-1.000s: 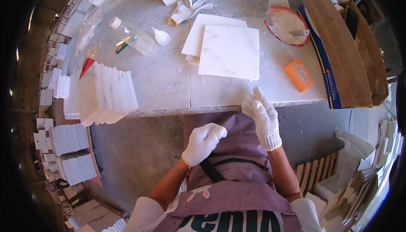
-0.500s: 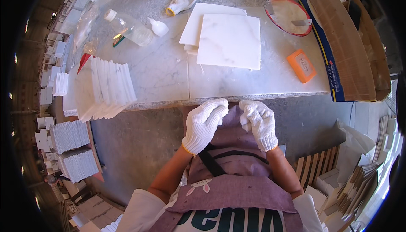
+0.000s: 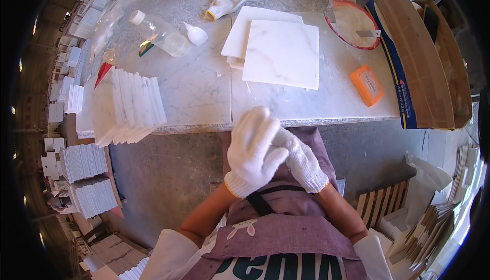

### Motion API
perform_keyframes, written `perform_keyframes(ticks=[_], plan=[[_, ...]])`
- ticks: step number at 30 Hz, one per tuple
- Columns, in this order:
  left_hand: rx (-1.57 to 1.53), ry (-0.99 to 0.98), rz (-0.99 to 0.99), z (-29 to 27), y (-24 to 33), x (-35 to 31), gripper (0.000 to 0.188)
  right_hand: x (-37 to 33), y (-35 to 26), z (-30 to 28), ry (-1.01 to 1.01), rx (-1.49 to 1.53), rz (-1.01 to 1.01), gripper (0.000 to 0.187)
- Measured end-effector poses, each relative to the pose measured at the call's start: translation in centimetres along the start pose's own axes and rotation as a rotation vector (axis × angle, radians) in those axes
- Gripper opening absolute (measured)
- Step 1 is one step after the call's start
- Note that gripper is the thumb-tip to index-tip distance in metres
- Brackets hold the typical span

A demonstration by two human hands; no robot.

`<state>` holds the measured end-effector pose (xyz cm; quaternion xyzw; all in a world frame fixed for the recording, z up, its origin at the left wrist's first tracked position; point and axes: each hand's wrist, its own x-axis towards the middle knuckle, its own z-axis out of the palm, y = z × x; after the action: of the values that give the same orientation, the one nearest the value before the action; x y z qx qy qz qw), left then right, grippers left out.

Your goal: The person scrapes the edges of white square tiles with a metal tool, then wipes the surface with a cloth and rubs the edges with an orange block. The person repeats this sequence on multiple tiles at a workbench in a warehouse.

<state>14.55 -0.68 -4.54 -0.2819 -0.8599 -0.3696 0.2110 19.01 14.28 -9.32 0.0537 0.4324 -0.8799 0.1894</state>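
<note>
Both hands wear white knitted gloves with yellow cuffs and meet in front of the apron, just short of the table edge. My left hand [image 3: 251, 152] has its fingers stretched up side by side, its thumb pointing right. My right hand [image 3: 304, 163] touches it from the right; its fingertips are hidden against the left hand. Beyond them, two white marble tiles lie overlapped on the table, the front tile [image 3: 282, 53] over the back tile [image 3: 240, 32]. An orange box-shaped block [image 3: 366, 85] lies right of the tiles.
A row of upright tiles [image 3: 132, 106] stands at the table's left edge. Behind it are a clear bottle [image 3: 163, 37] and a white squeeze bulb [image 3: 196, 34]. A spare glove [image 3: 229, 2] lies at the back. A red-rimmed round item [image 3: 352, 25] and cardboard box [image 3: 418, 60] are right.
My hands, apart before with fingers curled, have come together. The left hand has moved right and straightened its fingers; the right has moved left against it. The view has shifted slightly.
</note>
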Motion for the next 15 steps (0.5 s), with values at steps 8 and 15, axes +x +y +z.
perform_keyframes(ticks=[8,15], plan=[[-0.164,-0.248,0.257,2.9,1.6,-2.6,0.051,2.6,4.3,0.9,-0.426,0.739,0.184,0.064],[0.224,-0.062,0.108,1.0,-5.3,-0.6,0.069,-0.7,-1.4,3.6,-0.124,-0.024,0.12,0.055]])
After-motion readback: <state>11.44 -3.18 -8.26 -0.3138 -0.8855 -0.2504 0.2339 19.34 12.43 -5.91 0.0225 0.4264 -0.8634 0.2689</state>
